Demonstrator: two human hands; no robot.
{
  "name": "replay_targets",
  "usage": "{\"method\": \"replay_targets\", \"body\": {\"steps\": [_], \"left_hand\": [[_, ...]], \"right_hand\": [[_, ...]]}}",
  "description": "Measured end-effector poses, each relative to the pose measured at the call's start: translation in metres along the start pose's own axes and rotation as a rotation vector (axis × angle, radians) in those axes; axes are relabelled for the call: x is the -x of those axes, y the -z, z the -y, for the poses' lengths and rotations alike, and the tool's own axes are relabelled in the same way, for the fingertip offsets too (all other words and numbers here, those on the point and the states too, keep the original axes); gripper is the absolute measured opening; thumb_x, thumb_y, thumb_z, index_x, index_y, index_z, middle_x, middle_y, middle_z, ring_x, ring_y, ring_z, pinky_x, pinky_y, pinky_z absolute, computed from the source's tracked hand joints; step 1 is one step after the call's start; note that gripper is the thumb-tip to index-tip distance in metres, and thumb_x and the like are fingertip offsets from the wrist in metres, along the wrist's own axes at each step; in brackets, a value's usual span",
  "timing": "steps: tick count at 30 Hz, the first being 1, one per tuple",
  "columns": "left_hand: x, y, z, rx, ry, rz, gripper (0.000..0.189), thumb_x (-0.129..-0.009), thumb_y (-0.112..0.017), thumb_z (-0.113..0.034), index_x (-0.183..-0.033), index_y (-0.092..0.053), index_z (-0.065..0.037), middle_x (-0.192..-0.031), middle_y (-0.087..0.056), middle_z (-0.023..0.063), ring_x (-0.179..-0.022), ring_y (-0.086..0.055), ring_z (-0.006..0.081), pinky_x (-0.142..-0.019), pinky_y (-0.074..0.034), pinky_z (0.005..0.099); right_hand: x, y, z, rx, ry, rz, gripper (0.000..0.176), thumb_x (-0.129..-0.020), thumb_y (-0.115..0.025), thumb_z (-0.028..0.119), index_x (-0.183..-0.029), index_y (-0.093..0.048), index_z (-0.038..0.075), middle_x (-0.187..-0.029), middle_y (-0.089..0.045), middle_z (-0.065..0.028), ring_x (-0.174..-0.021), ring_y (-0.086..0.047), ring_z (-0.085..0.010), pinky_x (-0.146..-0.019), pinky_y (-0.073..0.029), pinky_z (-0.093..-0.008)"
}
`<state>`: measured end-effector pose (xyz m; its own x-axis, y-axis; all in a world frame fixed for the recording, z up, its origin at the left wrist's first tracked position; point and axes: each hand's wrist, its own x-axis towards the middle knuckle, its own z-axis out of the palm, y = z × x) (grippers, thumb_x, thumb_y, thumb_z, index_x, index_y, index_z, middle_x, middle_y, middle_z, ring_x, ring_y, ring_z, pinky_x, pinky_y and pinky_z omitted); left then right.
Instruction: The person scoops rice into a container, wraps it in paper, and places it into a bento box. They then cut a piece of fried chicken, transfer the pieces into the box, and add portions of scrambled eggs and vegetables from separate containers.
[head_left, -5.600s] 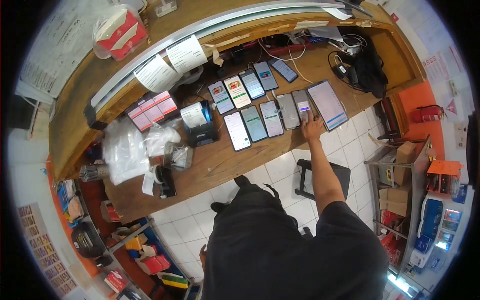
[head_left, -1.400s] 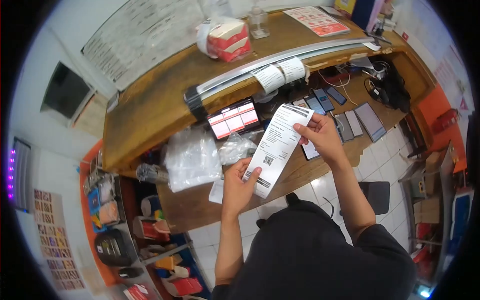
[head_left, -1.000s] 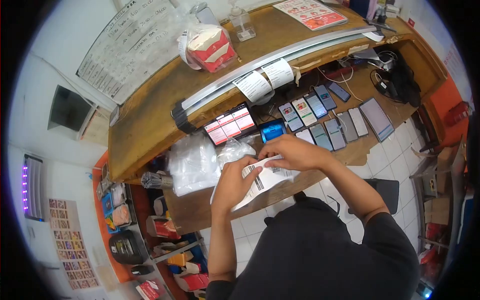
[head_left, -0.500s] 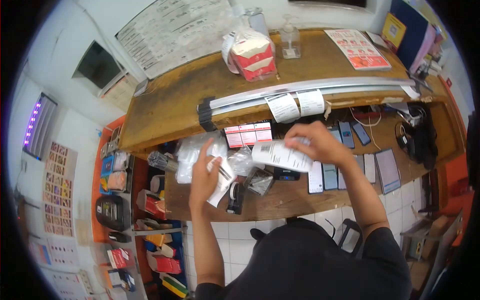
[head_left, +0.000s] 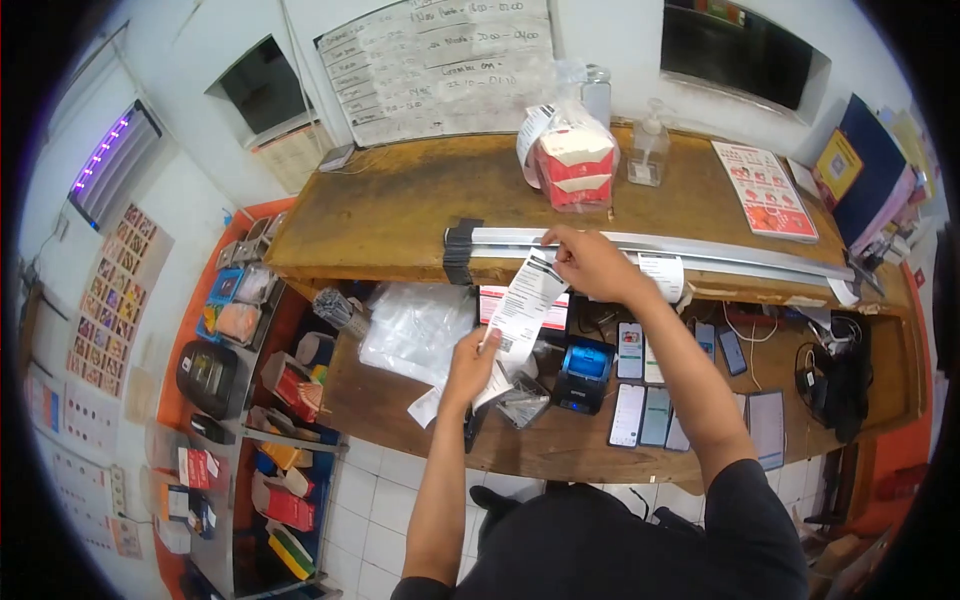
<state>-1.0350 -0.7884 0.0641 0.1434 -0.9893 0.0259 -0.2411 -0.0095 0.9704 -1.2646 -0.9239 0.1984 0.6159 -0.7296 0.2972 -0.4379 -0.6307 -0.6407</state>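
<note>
My right hand (head_left: 590, 262) is closed on the top end of a long printed receipt (head_left: 527, 305), close to the metal rail (head_left: 700, 253) along the shelf edge. Lower down, my left hand (head_left: 470, 368) is closed around the receipt's bottom end, and more paper slips (head_left: 425, 406) stick out beneath it. Another receipt (head_left: 662, 272) hangs from the rail, right of my right hand. Behind the held receipt is a screen with red and white panels (head_left: 553, 309), partly covered.
A bagged red and white box (head_left: 578, 165) and a pump bottle (head_left: 649, 150) stand on the upper shelf. Below are clear plastic bags (head_left: 415, 330), a black printer (head_left: 585, 373) and several phones (head_left: 627, 414). Shelves with packages (head_left: 290, 505) stand at left.
My right hand has moved up to the rail with a receipt, which my left hand now also holds at its lower end. The camera view has shifted, showing more of the wall.
</note>
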Motion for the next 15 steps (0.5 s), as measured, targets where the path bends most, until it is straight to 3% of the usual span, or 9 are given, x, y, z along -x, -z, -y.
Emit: {"method": "replay_targets", "body": {"steps": [2, 5, 8, 9, 12, 13, 15], "left_hand": [[-0.001, -0.007, 0.014, -0.030, -0.032, 0.009, 0.036, -0.105, -0.051, -0.028, -0.112, -0.067, 0.004, -0.099, -0.072, 0.0131, -0.090, -0.064, 0.0168, -0.084, -0.049, 0.0314], [-0.001, -0.009, 0.019, -0.056, 0.013, 0.070, 0.035, -0.105, -0.047, -0.023, -0.120, -0.063, 0.004, -0.109, -0.071, 0.0163, -0.100, -0.064, 0.0213, -0.090, -0.047, 0.0332], [0.000, -0.013, 0.022, 0.025, 0.029, 0.102, 0.034, -0.106, -0.046, -0.022, -0.119, -0.063, 0.005, -0.109, -0.071, 0.0167, -0.102, -0.064, 0.0209, -0.092, -0.046, 0.0332], [-0.001, -0.013, 0.029, 0.006, -0.001, 0.116, 0.035, -0.105, -0.047, -0.024, -0.123, -0.060, 0.003, -0.105, -0.071, 0.0163, -0.100, -0.065, 0.0231, -0.091, -0.047, 0.0340], [0.008, -0.003, 0.013, -0.106, 0.096, 0.174, 0.036, -0.105, -0.048, -0.019, -0.134, -0.050, 0.002, -0.104, -0.068, 0.0097, -0.104, -0.060, 0.0178, -0.097, -0.043, 0.0317], [0.015, 0.004, 0.004, -0.135, 0.143, 0.175, 0.053, -0.099, -0.054, -0.016, -0.145, -0.033, -0.002, -0.109, -0.064, 0.0122, -0.106, -0.059, 0.0235, -0.098, -0.043, 0.0354], [0.034, 0.016, 0.025, -0.231, 0.060, 0.135, 0.059, -0.092, -0.058, -0.013, -0.144, -0.030, -0.003, -0.111, -0.059, 0.0138, -0.106, -0.059, 0.0258, -0.098, -0.044, 0.0370]], "right_hand": [[-0.009, -0.038, -0.026, 0.214, 0.127, -0.243, 0.017, -0.082, -0.064, 0.005, -0.099, -0.064, 0.000, -0.088, -0.066, -0.0179, -0.085, -0.064, -0.0359, -0.076, -0.049, -0.0442], [-0.018, -0.059, -0.037, 0.407, 0.189, -0.256, 0.019, -0.087, -0.064, 0.007, -0.105, -0.066, 0.003, -0.093, -0.061, -0.0144, -0.093, -0.056, -0.0325, -0.082, -0.044, -0.0447], [-0.013, -0.061, -0.034, 0.461, 0.243, -0.320, 0.016, -0.088, -0.062, 0.009, -0.102, -0.067, 0.004, -0.093, -0.058, -0.0124, -0.092, -0.054, -0.0306, -0.082, -0.043, -0.0438], [-0.012, -0.061, -0.031, 0.485, 0.235, -0.282, 0.017, -0.088, -0.062, 0.010, -0.103, -0.067, 0.003, -0.095, -0.058, -0.0125, -0.093, -0.054, -0.0306, -0.082, -0.043, -0.0437], [-0.007, -0.061, -0.027, 0.545, 0.233, -0.232, 0.021, -0.089, -0.062, 0.012, -0.106, -0.066, 0.001, -0.101, -0.058, -0.0137, -0.096, -0.054, -0.0318, -0.084, -0.042, -0.0439], [-0.005, -0.063, -0.027, 0.551, 0.256, -0.259, 0.022, -0.089, -0.062, 0.012, -0.108, -0.065, 0.000, -0.103, -0.059, -0.0148, -0.097, -0.054, -0.0328, -0.085, -0.042, -0.0441], [-0.003, -0.067, -0.028, 0.542, 0.325, -0.274, 0.024, -0.090, -0.062, 0.012, -0.110, -0.064, -0.002, -0.108, -0.060, -0.0177, -0.101, -0.054, -0.0360, -0.089, -0.042, -0.0456]]}}
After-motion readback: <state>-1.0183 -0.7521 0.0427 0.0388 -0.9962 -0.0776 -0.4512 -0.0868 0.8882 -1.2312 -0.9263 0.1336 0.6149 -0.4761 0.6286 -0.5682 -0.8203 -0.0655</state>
